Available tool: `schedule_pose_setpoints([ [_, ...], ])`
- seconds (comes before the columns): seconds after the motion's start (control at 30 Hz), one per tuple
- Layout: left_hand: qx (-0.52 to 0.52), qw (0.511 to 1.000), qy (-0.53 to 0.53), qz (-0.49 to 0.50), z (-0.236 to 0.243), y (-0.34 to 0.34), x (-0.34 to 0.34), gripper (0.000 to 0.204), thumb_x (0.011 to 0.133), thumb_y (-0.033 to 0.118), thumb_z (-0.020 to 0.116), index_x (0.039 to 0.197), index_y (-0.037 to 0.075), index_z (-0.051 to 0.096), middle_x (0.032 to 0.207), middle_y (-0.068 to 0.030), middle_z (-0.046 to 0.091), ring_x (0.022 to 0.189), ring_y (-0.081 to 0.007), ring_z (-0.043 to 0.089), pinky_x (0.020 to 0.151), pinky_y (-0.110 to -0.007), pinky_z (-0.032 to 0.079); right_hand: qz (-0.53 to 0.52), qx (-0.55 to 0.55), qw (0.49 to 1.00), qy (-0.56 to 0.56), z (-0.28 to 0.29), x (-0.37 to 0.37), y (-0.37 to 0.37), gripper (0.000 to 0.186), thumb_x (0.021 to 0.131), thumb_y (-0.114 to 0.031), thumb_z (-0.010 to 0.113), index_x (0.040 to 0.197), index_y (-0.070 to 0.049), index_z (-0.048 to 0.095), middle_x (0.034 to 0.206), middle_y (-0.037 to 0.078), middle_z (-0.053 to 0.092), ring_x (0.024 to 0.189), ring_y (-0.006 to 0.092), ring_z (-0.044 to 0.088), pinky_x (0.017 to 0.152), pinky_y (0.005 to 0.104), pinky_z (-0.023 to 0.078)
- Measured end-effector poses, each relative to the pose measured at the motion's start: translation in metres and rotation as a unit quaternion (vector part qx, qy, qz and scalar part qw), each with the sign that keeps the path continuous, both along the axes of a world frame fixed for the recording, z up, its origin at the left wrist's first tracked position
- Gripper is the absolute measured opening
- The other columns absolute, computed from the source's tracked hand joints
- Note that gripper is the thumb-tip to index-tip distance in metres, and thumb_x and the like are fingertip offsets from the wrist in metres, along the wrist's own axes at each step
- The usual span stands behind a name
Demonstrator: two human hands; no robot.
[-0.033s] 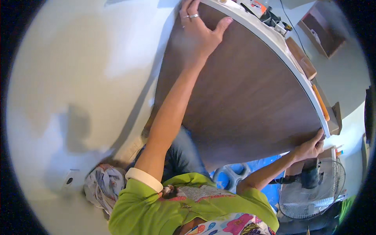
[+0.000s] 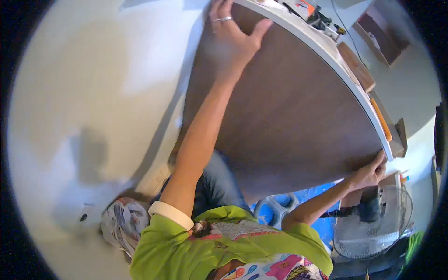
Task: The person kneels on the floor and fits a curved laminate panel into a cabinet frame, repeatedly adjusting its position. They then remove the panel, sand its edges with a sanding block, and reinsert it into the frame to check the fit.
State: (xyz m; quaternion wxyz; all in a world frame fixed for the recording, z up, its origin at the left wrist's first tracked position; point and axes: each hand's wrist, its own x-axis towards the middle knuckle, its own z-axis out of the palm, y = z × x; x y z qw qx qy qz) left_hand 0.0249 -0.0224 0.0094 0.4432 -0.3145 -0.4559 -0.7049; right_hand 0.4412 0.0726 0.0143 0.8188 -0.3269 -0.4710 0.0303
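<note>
A large brown wood-grain board (image 2: 289, 107) with a white edge fills the upper right of the head view and stands tilted in front of me. My left hand (image 2: 231, 35), a ring on one finger, reaches up to the board's far top corner, palm on the brown face and fingers over the edge. My right hand (image 2: 371, 172) grips the board's lower right corner at the white edge. Both arms are stretched out, and my green sleeve with a white cuff (image 2: 170, 214) shows at the bottom.
A white fan (image 2: 373, 228) stands at the lower right beside a blue plastic stool (image 2: 275, 207). A patterned cloth bundle (image 2: 121, 221) lies at the lower left on the pale floor (image 2: 84, 93). Small tools (image 2: 317, 16) and wooden pieces (image 2: 357, 67) lie beyond the board's edge.
</note>
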Motion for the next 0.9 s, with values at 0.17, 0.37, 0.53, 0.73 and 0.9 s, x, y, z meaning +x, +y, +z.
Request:
schedule_pose_setpoints([
  [0.17,0.018,0.999,0.025,0.019,-0.005,0.003,-0.023,0.087,0.078,0.044,0.086,0.137,-0.004,0.044,0.138,-0.0249,0.044,0.134,-0.0401,0.039,0.117,-0.050,0.029,-0.097,0.007,0.994,-0.039,-0.005,-0.002,0.017,0.035,0.092,-0.031,0.078,0.085,0.001,0.066,0.085,0.006,0.064,0.076,0.0132,0.053,0.071,0.0298,0.047],
  [0.37,-0.018,1.000,0.008,-0.022,-0.005,0.005,-0.011,0.088,0.080,0.045,0.085,0.137,-0.006,0.041,0.142,-0.0284,0.037,0.138,-0.0423,0.033,0.117,-0.052,0.029,-0.009,0.061,0.998,0.020,0.001,-0.006,0.015,0.029,0.091,-0.024,0.080,0.080,-0.001,0.065,0.074,-0.001,0.057,0.068,0.0089,0.047,0.063,0.0247,0.042],
  [0.53,0.017,1.000,0.012,-0.023,-0.002,0.006,-0.009,0.082,0.083,0.044,0.084,0.135,-0.006,0.046,0.141,-0.0279,0.042,0.136,-0.0412,0.037,0.117,-0.050,0.027,0.002,0.073,0.997,0.024,0.004,0.000,0.018,0.029,0.092,-0.025,0.080,0.081,-0.002,0.065,0.075,-0.003,0.056,0.069,0.0076,0.046,0.064,0.0228,0.039],
  [0.73,0.009,1.000,0.006,-0.017,-0.003,0.006,-0.010,0.083,0.082,0.045,0.084,0.136,-0.006,0.047,0.143,-0.0277,0.041,0.137,-0.0404,0.037,0.117,-0.050,0.027,-0.004,0.086,0.996,0.023,0.002,-0.003,0.021,0.028,0.091,-0.024,0.080,0.082,-0.002,0.065,0.074,-0.002,0.056,0.069,0.0074,0.045,0.064,0.0226,0.038],
  [0.9,-0.024,0.999,-0.006,-0.033,-0.003,0.003,-0.010,0.088,0.082,0.045,0.084,0.140,-0.005,0.040,0.146,-0.0284,0.033,0.141,-0.0414,0.029,0.119,-0.052,0.026,-0.005,0.090,0.996,0.016,0.001,0.002,0.023,0.028,0.092,-0.023,0.079,0.081,-0.003,0.064,0.074,-0.002,0.055,0.070,0.0076,0.045,0.064,0.0226,0.038],
])
